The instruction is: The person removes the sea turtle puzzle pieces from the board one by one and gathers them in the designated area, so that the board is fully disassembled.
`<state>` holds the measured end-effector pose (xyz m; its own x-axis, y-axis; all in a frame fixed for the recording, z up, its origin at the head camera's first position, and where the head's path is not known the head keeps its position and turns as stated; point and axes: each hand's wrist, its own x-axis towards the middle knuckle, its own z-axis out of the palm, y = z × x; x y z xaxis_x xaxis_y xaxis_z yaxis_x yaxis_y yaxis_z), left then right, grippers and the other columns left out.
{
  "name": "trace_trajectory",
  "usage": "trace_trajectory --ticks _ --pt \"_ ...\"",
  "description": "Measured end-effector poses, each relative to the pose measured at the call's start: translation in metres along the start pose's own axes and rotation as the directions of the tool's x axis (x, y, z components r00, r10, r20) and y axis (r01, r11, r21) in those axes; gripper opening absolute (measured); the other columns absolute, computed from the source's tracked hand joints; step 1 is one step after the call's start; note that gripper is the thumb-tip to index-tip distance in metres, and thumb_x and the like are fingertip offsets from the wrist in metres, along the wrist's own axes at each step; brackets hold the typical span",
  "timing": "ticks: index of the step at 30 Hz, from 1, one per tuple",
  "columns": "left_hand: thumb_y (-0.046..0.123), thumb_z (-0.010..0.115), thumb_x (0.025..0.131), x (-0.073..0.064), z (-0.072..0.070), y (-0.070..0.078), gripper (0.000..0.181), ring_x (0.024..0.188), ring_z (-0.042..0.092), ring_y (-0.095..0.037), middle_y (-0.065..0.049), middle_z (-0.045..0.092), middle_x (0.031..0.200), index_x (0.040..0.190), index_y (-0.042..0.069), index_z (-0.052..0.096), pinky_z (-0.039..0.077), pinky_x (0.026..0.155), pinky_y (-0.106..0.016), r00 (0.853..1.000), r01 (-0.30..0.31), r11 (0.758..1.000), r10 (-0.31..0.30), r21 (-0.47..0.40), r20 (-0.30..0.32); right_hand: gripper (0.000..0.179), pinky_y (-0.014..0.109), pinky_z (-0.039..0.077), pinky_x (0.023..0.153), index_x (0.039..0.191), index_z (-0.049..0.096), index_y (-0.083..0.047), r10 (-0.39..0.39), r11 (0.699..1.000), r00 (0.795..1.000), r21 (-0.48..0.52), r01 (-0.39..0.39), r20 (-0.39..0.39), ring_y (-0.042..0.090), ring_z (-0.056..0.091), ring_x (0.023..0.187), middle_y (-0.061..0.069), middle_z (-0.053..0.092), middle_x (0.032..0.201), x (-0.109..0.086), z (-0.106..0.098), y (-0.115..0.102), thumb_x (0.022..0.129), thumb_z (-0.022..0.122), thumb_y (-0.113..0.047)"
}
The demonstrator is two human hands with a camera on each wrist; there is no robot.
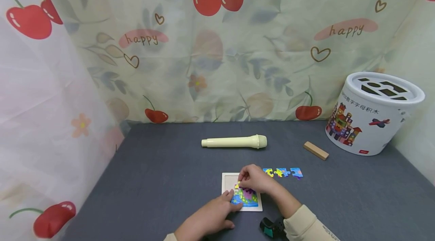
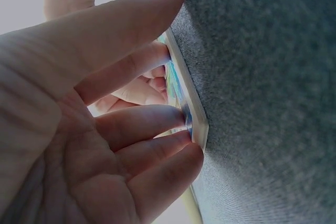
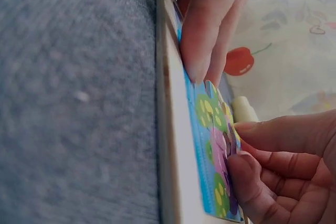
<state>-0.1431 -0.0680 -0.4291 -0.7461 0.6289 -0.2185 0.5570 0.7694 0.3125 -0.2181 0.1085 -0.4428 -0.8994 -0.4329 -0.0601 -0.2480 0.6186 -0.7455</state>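
Note:
A jigsaw puzzle [image 1: 250, 198] with a blue, green and purple picture lies in a pale wooden tray [image 1: 229, 179]. My left hand [image 1: 217, 210] rests over the tray's lower left, its extended fingertips [image 2: 176, 115] on the puzzle and the frame's edge. At the upper part of the picture, my right hand [image 1: 255, 178] pinches a puzzle piece [image 3: 231, 137] between thumb and fingers, largely covered by them. Behind that hand, several loose puzzle pieces [image 1: 282, 172] form a row on the dark table.
Farther back lies a cream toy microphone [image 1: 234, 142]. A small wooden block [image 1: 316, 150] is to its right, near a white bucket [image 1: 370, 120] with shaped holes in its lid. A black and green object [image 1: 270, 227] sits by the right wrist. Printed cloth [image 1: 210, 63] hangs behind the table.

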Motion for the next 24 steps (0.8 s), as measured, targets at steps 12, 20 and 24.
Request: trace_trajectory --ticks 12,20,24 --pt "0.025 0.075 0.077 0.000 0.001 0.000 0.054 0.132 0.041 -0.031 -0.017 0.040 0.145 0.129 0.028 0.057 0.042 0.101 -0.037 1.000 0.007 1.000 -0.007 -0.011 0.002 0.005 0.020 0.045 0.056 0.083 0.064 0.004 -0.056 0.983 0.997 0.179 0.045 0.055 0.008 0.053 0.063 0.003 0.060 0.071 -0.002 -0.009 0.007 0.079 0.066 0.001" --pt "0.025 0.076 0.076 0.000 0.001 0.000 0.055 0.131 0.043 -0.031 -0.018 0.042 0.143 0.128 0.026 0.058 0.043 0.100 -0.035 1.000 0.008 1.000 -0.007 0.007 -0.016 0.008 0.024 0.052 0.056 0.089 0.063 0.007 -0.010 0.955 0.998 0.298 -0.011 0.068 0.008 0.056 0.060 0.002 0.060 0.070 -0.001 -0.011 0.014 0.084 0.062 0.001" --pt "0.025 0.076 0.076 -0.001 0.000 0.001 0.054 0.131 0.043 -0.031 -0.018 0.043 0.143 0.128 0.027 0.058 0.043 0.100 -0.035 1.000 0.009 1.000 -0.009 0.010 -0.016 0.014 0.026 0.054 0.059 0.094 0.062 0.009 0.012 0.934 0.999 0.355 -0.030 0.052 0.009 0.059 0.062 0.006 0.063 0.075 -0.004 -0.017 0.018 0.086 0.061 -0.001"
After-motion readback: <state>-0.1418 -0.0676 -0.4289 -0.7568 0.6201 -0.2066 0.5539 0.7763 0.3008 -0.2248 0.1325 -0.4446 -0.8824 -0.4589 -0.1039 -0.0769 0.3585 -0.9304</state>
